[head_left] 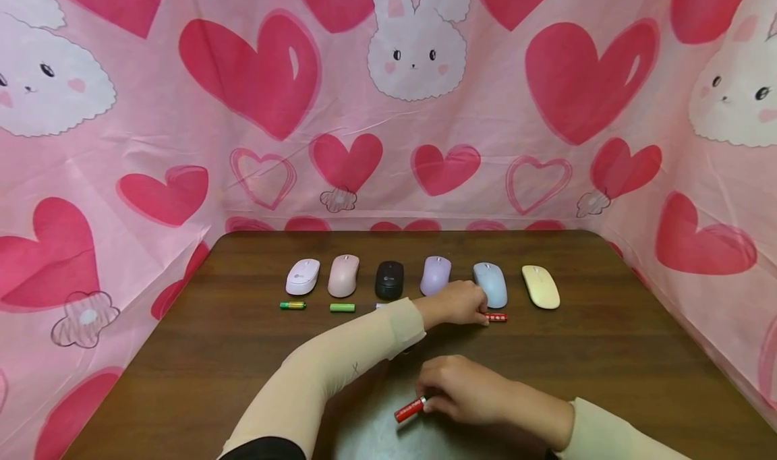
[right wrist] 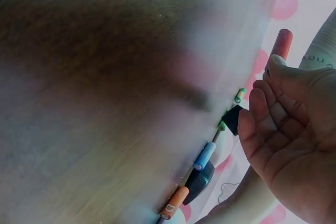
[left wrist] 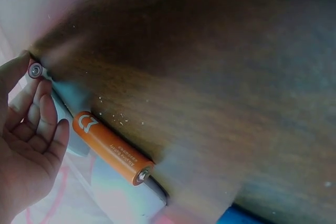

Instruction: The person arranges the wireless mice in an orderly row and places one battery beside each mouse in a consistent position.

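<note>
My left hand (head_left: 458, 303) reaches to the front of the light-blue mouse (head_left: 490, 286) and pinches a red battery (head_left: 496, 318) lying at table level. In the left wrist view that battery's end (left wrist: 35, 70) shows between thumb and fingertips. My right hand (head_left: 467, 389), nearer the front edge, pinches a second red battery (head_left: 409, 410) by one end, tilted. The right wrist view shows this battery (right wrist: 282, 43) beyond the thumb. An orange battery (left wrist: 113, 148) lies beside the left hand; my left arm hides it in the head view.
Along the back stand a white mouse (head_left: 303, 276), pink mouse (head_left: 343, 276), black mouse (head_left: 389, 280), purple mouse (head_left: 435, 274) and yellow mouse (head_left: 541, 286). A green-and-yellow battery (head_left: 293, 305), a green battery (head_left: 342, 307) and a blue battery (right wrist: 205, 156) lie before the left ones.
</note>
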`<state>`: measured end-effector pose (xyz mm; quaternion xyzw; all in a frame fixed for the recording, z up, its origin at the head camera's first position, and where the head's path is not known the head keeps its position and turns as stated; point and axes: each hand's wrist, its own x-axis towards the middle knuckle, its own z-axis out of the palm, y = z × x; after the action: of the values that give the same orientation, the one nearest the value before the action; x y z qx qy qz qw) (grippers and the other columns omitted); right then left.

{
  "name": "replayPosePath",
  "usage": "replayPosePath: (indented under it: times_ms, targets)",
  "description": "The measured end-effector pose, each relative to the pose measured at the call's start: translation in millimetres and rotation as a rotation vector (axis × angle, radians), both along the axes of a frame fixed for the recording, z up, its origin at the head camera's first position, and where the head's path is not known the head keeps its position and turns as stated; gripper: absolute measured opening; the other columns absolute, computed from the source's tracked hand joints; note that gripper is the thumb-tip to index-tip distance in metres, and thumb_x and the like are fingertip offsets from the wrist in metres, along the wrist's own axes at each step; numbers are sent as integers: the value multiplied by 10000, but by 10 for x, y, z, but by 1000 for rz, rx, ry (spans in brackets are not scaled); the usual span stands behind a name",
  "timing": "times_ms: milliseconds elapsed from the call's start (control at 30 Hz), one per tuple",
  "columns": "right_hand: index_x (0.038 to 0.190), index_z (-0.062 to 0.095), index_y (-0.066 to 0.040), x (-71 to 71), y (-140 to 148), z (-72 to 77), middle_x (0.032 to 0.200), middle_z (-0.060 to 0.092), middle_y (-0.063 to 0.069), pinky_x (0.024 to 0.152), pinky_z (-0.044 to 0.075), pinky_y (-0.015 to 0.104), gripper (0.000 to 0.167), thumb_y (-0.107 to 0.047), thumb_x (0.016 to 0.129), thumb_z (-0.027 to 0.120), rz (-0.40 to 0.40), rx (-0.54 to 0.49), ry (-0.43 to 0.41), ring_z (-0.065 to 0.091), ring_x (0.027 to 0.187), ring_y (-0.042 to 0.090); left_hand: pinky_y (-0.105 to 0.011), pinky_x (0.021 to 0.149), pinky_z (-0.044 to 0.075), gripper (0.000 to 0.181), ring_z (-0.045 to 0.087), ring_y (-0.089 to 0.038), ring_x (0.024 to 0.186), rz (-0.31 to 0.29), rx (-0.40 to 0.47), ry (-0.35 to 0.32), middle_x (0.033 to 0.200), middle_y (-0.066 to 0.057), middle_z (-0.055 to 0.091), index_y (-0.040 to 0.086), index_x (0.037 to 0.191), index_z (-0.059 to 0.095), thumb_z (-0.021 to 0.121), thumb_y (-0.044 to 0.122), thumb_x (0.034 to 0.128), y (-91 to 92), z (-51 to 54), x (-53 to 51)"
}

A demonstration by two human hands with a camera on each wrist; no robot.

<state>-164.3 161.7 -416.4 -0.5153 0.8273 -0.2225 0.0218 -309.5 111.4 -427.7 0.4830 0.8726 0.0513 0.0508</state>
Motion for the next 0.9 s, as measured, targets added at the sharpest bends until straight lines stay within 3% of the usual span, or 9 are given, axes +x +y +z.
replayPosePath:
  times_ms: [200, 567, 900]
  targets:
    - [888, 636, -185, -6, 57, -7, 849, 560, -137, 751, 415, 118, 120, -149, 853, 745, -13, -28, 33, 520, 807, -41, -192, 623, 443, 181, 560, -15, 686, 8, 11, -6, 742, 154, 616, 209, 841, 736, 731, 388, 865, -13, 23, -6]
    - [891, 646, -176, -65, 201, 13, 855, 568, -137, 733, 438, 145, 132, -123, 842, 757, -64, -67, 5, 532, 795, -20, -183, 658, 450, 170, 587, -8, 748, 14, 44, 36, 780, 166, 652, 214, 873, 757, 742, 382, 856, -106, 97, -19]
    - [923, 652, -172, -144, 386, 51, 900, 577, -138, 694, 470, 194, 156, -94, 837, 757, -128, -102, -31, 533, 796, 3, -144, 672, 448, 168, 599, 7, 795, -19, 120, -23, 829, 137, 680, 187, 880, 748, 748, 353, 857, -253, 234, 15]
